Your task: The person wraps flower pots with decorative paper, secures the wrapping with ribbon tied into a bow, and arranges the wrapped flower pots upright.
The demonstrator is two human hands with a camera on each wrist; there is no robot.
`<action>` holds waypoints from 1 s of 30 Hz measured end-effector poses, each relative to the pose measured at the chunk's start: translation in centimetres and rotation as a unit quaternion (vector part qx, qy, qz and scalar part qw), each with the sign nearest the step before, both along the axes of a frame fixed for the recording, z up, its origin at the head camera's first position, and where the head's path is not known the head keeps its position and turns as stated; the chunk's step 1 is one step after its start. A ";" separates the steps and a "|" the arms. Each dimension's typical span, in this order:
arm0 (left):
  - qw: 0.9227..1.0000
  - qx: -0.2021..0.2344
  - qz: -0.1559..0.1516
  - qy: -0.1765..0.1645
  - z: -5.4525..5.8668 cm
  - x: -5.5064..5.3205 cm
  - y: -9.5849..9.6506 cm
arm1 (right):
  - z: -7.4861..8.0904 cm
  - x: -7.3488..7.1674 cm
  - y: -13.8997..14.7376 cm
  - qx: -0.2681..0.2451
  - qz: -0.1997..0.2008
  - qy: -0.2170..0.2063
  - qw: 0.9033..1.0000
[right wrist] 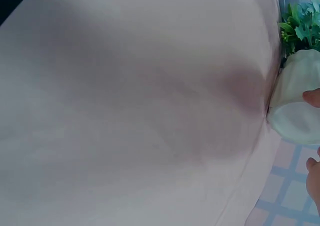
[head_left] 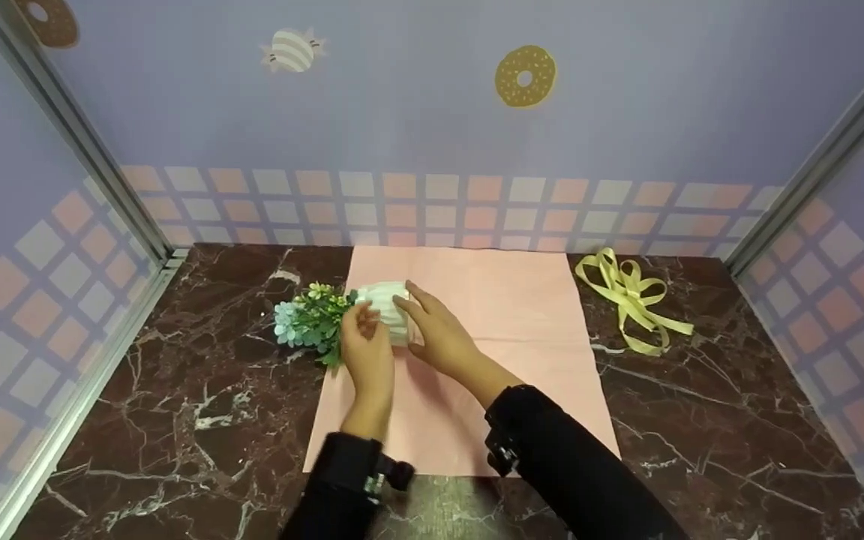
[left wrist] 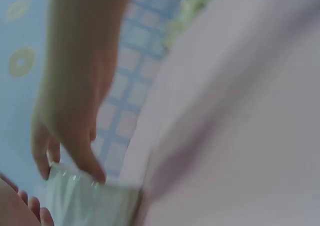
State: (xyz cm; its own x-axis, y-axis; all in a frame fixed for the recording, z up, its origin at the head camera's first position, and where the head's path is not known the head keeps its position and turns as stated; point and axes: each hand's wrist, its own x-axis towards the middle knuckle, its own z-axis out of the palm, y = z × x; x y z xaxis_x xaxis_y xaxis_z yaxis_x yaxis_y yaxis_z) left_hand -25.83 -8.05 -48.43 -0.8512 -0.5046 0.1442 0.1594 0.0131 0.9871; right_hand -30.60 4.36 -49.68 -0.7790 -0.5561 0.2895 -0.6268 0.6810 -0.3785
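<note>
From the head, a white pot (head_left: 388, 295) lies on its side at the left part of the pink paper (head_left: 522, 300), its flowers (head_left: 308, 319) reaching past the paper's left edge. The right hand (head_left: 443, 335) holds the pot's base, thumb and fingers apart; the left hand (head_left: 367, 349) bends its fingers at the pot, though whether it grips I cannot tell. A yellow ribbon (head_left: 634, 296) lies right of the paper.

The left wrist shows right fingers touching the pot.

The right wrist shows a fingertip against the pot's base.
</note>
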 end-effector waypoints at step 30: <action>0.682 -0.695 -0.219 -0.055 1.0 -4.9 -4.2 | -0.5 0.5 15.1 -0.049 -0.248 -0.134 0.958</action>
